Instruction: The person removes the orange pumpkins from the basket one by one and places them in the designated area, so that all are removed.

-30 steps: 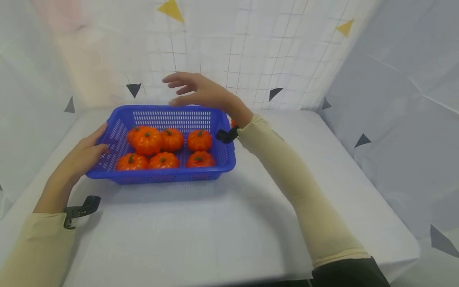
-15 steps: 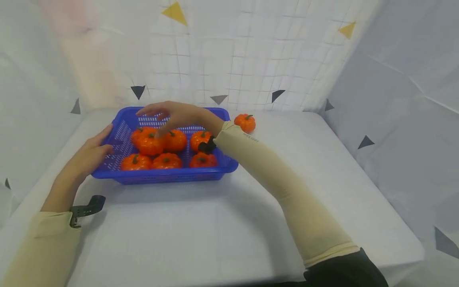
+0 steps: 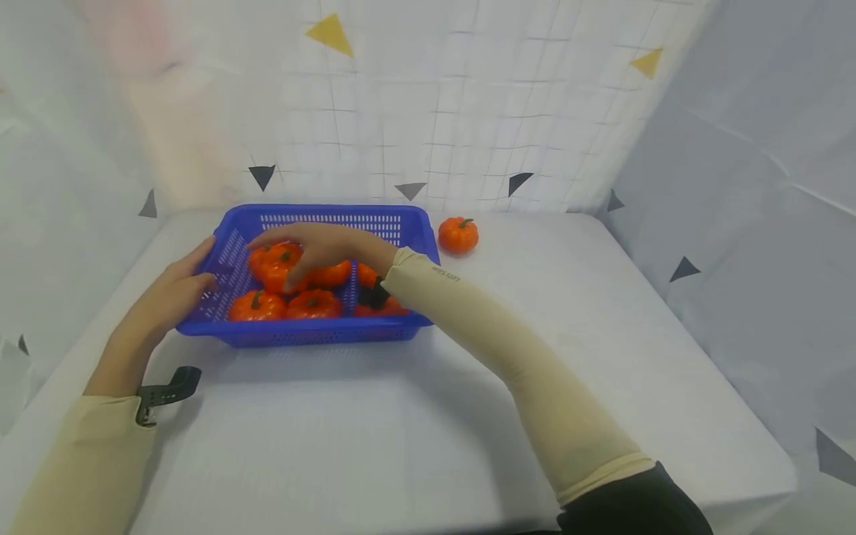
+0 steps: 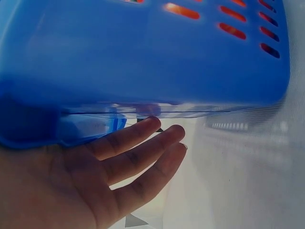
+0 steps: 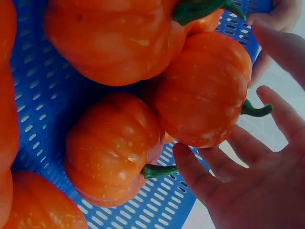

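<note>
From my head camera, my right hand reaches into the blue basket, fingers spread and relaxed over the pumpkins, holding nothing. It lies on top of the raised pumpkin at the basket's far left, which sits higher than the others; my fingertips hang down past its near side. More pumpkins lie in a near row beneath my wrist. My left hand rests against the basket's left wall, fingers straight along the rim, thumb on the outside. The basket stands on the white table, towards its far left. One lone pumpkin sits on the table just beside the basket's far right corner, well apart from both hands.

From my left wrist, the basket's blue wall fills the upper picture. My left hand lies open beneath its rim, fingers stretched out flat; the topmost finger touches the underside of the rim. Orange shows through the slots.

From my right wrist, my right hand is open, fingers extended. The raised pumpkin lies just beside my fingers, its green stem pointing at them; I cannot tell whether skin meets it. A lower pumpkin sits on the basket floor, its stem touching my lowest finger.
</note>
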Available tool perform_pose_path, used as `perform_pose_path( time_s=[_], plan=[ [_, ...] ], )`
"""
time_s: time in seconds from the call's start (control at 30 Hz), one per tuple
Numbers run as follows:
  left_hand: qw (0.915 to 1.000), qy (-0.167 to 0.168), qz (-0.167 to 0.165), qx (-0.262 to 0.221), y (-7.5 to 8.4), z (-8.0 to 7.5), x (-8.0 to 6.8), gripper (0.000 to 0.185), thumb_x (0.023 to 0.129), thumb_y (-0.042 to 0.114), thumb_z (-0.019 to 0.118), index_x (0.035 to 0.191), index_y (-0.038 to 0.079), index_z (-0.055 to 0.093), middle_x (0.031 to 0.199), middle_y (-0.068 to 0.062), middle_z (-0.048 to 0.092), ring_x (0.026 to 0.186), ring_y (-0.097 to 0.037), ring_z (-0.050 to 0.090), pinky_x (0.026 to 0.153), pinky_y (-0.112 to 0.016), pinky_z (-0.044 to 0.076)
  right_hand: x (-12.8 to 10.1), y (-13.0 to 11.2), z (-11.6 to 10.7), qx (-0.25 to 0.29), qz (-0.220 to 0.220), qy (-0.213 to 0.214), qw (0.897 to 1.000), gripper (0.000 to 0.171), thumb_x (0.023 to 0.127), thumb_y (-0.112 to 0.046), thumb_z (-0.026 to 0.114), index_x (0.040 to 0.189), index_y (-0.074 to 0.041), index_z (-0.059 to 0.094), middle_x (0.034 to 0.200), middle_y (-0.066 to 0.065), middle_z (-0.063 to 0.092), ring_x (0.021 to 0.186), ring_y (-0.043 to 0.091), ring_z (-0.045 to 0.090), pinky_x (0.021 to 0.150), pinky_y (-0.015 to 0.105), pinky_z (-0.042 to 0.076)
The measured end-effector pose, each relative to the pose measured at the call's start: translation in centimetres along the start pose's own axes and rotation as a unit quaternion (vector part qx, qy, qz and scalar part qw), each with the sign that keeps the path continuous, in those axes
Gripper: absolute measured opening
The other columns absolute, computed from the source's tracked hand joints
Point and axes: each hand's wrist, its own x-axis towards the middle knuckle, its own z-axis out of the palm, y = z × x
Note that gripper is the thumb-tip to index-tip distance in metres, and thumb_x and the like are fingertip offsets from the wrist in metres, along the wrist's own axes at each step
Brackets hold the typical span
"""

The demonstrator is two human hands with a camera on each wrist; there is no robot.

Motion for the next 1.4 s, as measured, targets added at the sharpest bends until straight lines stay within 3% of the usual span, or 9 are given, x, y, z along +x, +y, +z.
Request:
perform_pose_path(
  time_s=[0.37, 0.77, 1.03, 1.4],
  plan=[
    [1.0, 0.001, -0.008, 0.004, -0.1, 0.0, 0.2, 0.076, 0.104, 0.007, 0.036, 0.166, 0.015, -0.007, 0.169, -0.025, -0.004, 0.151, -0.057, 0.005, 0.113, -0.077, 0.015, 0.4, 0.6, 0.4, -0.003, 0.013, -0.003, 1.0, 0.075, 0.091, -0.02, 0.082, 0.158, -0.02, 0.048, 0.156, 0.001, 0.045, 0.134, 0.016, 0.043, 0.11, 0.031, 0.04],
    [1.0, -0.003, -0.001, 0.005, 0.3, 0.1, 0.5, 0.076, 0.103, 0.007, 0.036, 0.165, 0.012, -0.007, 0.169, -0.026, -0.003, 0.151, -0.056, 0.005, 0.115, -0.075, 0.012, -0.2, 1.2, 0.4, -0.019, 0.042, 0.008, 0.999, 0.077, 0.093, -0.026, 0.08, 0.161, -0.023, 0.042, 0.16, 0.002, 0.041, 0.14, 0.018, 0.039, 0.118, 0.039, 0.034],
    [1.0, -0.004, -0.003, 0.008, 0.4, 0.0, 0.2, 0.074, 0.104, 0.006, 0.033, 0.165, 0.011, -0.009, 0.168, -0.027, -0.006, 0.151, -0.057, 0.005, 0.115, -0.075, 0.013, -0.2, 1.1, 0.2, -0.048, 0.067, 0.071, 0.994, 0.074, 0.088, -0.037, 0.085, 0.154, -0.03, 0.053, 0.153, -0.004, 0.048, 0.135, 0.015, 0.044, 0.113, 0.036, 0.039],
    [1.0, 0.0, -0.004, 0.007, 0.3, 0.1, 0.0, 0.075, 0.103, 0.005, 0.034, 0.165, 0.01, -0.009, 0.168, -0.027, -0.006, 0.151, -0.056, 0.003, 0.114, -0.076, 0.012, -0.6, 1.3, -0.2, -0.012, 0.053, 0.089, 0.995, 0.073, 0.086, -0.038, 0.085, 0.152, -0.029, 0.055, 0.151, -0.003, 0.05, 0.13, 0.015, 0.047, 0.108, 0.033, 0.043]
  ],
)
